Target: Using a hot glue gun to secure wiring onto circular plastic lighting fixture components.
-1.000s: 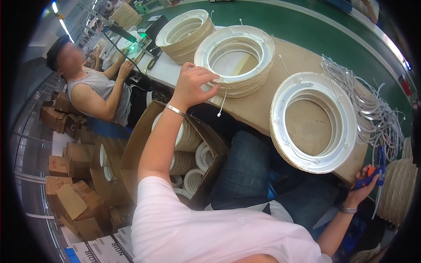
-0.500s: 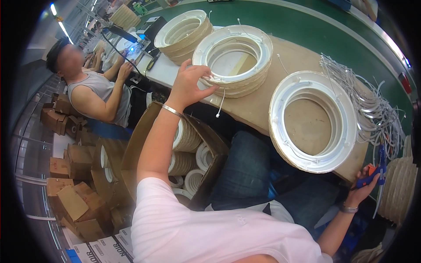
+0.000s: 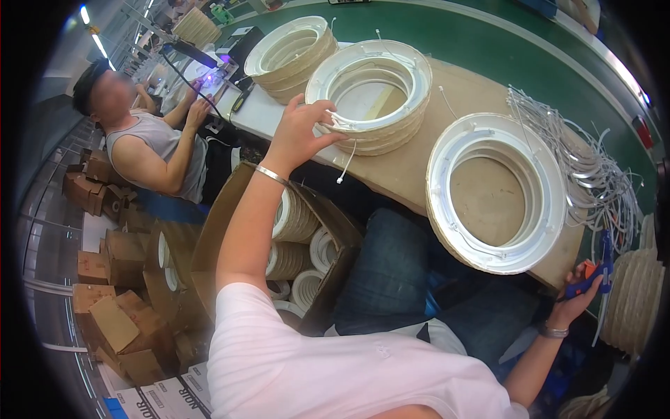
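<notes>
My left hand is at the near left rim of a white ring with a beige, rough outer side. Its fingers curl over the rim and the thumb lies against the outside, so it grips the edge there. Just below the thumb, a thin white cable with a small plug dangles off the ring. At the lower right, my right hand is wrapped round a blue glue gun with an orange trigger, its nozzle up. Between my hands lies a second white ring, a wire along its inside.
A third ring stands farther left on the table. Bundled white cables lie at the right, near a beige ring stack. An open carton of rings is below my left arm. A co-worker sits at the left.
The dangling plug has swung slightly left and up. Both hands keep nearly the same places and grips. The co-worker's hands have shifted a little.
</notes>
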`<state>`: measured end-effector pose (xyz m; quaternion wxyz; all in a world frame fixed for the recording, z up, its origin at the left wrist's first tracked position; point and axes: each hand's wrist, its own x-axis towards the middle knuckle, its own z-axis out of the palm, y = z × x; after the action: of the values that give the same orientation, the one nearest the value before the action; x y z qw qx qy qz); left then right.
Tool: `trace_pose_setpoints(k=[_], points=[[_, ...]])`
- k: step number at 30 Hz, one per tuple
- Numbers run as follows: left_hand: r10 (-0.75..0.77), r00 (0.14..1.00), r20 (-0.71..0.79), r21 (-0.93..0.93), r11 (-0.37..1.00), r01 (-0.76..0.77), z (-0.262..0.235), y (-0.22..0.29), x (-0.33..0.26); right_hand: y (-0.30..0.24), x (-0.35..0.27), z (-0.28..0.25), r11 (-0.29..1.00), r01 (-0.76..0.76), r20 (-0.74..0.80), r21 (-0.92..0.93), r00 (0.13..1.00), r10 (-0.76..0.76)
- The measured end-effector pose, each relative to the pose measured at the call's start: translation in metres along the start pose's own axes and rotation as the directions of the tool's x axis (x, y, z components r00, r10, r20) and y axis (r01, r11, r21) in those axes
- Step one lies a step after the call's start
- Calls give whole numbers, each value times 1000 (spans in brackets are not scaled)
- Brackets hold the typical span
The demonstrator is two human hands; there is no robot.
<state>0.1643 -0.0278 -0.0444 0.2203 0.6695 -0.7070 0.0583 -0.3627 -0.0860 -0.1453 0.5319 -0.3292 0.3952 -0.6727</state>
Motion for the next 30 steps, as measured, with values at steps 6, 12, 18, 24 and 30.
trace_pose_setpoints(k=[6, 12, 18, 24, 30], points=[[45, 999, -29, -22, 999, -46, 6, -3, 5, -16, -7, 2, 997, -77, 57, 24, 996, 76], [73, 996, -42, 13, 997, -73, 2, -6, 4, -46, -14, 47, 999, -27, 238, 33, 971, 18], [52, 998, -41, -11, 999, -52, 6, -3, 6, -73, -14, 113, 972, -77, 254, -224, 958, 134], [39, 998, -55, -34, 999, -41, 8, -4, 3, -56, 14, 170, 808, -60, 386, -586, 856, 343], [26, 996, -81, -79, 996, -33, 9, -3, 3, -31, 29, 190, 706, 90, 432, -703, 842, 323]])
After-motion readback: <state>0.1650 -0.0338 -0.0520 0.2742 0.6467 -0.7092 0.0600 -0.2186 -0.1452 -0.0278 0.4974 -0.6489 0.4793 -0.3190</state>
